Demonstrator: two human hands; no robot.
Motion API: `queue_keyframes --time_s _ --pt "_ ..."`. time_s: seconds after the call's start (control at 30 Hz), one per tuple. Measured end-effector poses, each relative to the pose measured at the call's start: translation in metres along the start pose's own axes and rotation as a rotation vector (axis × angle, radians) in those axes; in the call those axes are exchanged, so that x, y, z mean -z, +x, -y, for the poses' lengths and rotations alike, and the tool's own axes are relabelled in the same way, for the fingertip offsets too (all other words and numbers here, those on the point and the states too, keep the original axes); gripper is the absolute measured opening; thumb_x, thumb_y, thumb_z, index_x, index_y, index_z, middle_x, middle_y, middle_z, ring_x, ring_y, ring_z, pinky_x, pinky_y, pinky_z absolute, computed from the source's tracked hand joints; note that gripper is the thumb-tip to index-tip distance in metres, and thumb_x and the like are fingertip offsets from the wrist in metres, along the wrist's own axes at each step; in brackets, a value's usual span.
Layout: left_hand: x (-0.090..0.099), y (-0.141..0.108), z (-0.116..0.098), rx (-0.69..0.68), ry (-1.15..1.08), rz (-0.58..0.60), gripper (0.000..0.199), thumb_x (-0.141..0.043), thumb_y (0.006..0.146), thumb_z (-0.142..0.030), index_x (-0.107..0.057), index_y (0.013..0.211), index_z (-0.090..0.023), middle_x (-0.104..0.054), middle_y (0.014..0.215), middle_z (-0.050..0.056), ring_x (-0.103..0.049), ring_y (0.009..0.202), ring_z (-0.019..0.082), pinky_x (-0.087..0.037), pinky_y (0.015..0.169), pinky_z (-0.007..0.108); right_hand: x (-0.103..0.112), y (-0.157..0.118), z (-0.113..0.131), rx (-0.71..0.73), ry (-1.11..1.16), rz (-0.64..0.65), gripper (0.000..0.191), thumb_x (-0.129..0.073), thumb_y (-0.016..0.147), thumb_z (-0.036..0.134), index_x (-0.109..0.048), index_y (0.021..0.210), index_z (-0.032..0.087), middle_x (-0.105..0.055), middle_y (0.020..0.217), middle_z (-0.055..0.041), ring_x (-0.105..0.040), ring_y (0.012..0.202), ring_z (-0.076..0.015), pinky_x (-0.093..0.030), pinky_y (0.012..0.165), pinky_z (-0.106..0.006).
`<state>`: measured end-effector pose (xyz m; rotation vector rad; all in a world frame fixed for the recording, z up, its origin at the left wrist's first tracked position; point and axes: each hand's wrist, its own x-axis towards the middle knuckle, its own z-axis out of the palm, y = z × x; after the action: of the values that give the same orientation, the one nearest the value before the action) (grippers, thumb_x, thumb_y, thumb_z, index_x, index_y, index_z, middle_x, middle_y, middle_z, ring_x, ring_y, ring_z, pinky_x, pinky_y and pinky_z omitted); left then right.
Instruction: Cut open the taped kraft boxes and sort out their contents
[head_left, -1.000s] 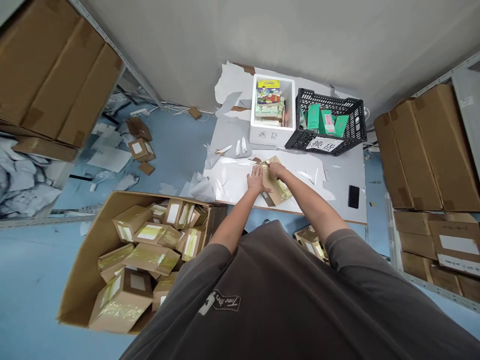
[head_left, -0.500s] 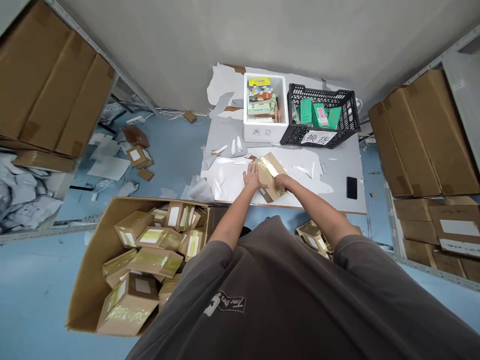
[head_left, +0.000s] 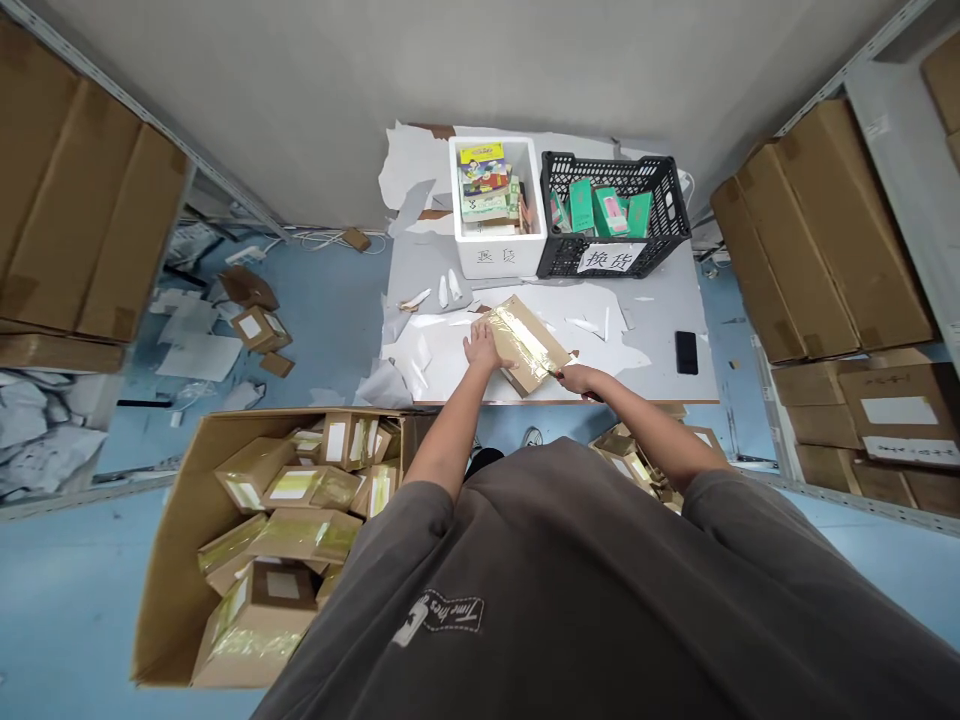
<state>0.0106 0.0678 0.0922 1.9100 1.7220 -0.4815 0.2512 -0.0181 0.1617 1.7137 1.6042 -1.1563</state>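
Observation:
A taped cardboard box lies at an angle near the table's front edge, with shiny yellowish tape along its top. My left hand rests on the box's left side, fingers spread, steadying it. At the box's lower right corner, my right hand is closed round a slim knife. Its dark handle end shows below the fist, and the tip meets the taped edge; the blade itself is too small to make out clearly.
Behind the box stand a white foam bin and a black plastic crate holding small packages. A phone lies at the right. Paper scraps cover the table. A large carton of taped boxes stands at the lower left.
My right hand has moved from over the box to its lower right corner, and the knife handle now shows. My left hand stays on the box. The camera view has shifted slightly.

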Motion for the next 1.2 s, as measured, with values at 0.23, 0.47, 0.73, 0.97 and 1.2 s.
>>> queue_keyframes --time_s 0.23,0.47,0.73,0.97,1.2 --pt "-0.009 -0.024 -0.016 0.150 -0.020 -0.063 0.147 -0.072 0.075 -0.090 -0.005 0.179 -0.011 -0.002 0.187 0.021 0.004 0.173 0.041 -0.023 0.138 0.053 0.002 0.018 -0.044 -0.027 0.359 -0.401 0.041 -0.055 0.111 0.056 -0.056 0.125 0.018 -0.077 0.103 -0.0115 -0.073 0.062 -0.0196 -0.053 0.060 -0.028" --pt "-0.016 -0.034 -0.033 0.236 0.055 -0.036 0.144 -0.069 0.075 -0.093 -0.017 0.177 -0.005 -0.014 0.183 0.030 -0.005 0.172 0.048 -0.024 0.136 0.058 0.005 0.087 -0.024 -0.148 0.494 -0.534 0.059 -0.080 0.094 0.058 -0.048 0.128 0.022 -0.075 0.127 -0.0159 -0.073 0.116 -0.0317 -0.055 0.087 -0.033" --pt "0.008 -0.031 -0.052 -0.298 0.183 0.006 0.099 -0.084 0.083 -0.068 -0.045 0.165 -0.030 -0.036 0.177 0.016 -0.028 0.166 0.043 -0.030 0.132 0.052 0.007 0.103 -0.023 -0.141 0.599 -0.495 0.060 -0.082 0.093 0.052 -0.044 0.129 0.023 -0.075 0.128 -0.0149 -0.071 0.123 -0.0316 -0.051 0.102 -0.038" --pt "0.000 -0.037 -0.078 -0.402 0.271 -0.045 0.078 -0.091 0.078 -0.034 -0.060 0.150 -0.024 -0.056 0.151 0.019 -0.047 0.148 0.040 -0.040 0.125 0.050 0.008 0.108 -0.026 -0.121 0.584 -0.504 0.057 -0.086 0.090 0.049 -0.048 0.124 0.024 -0.076 0.126 -0.0152 -0.072 0.123 -0.0325 -0.052 0.102 -0.038" --pt "-0.018 -0.048 -0.068 -0.312 0.212 -0.039 0.098 -0.099 0.072 -0.032 -0.048 0.155 -0.021 -0.026 0.183 0.019 -0.026 0.169 0.039 -0.037 0.131 0.047 0.003 0.093 -0.029 0.109 0.542 -0.497 0.040 -0.072 0.101 0.049 -0.052 0.126 0.025 -0.078 0.111 -0.0099 -0.076 0.098 -0.0290 -0.054 0.084 -0.033"
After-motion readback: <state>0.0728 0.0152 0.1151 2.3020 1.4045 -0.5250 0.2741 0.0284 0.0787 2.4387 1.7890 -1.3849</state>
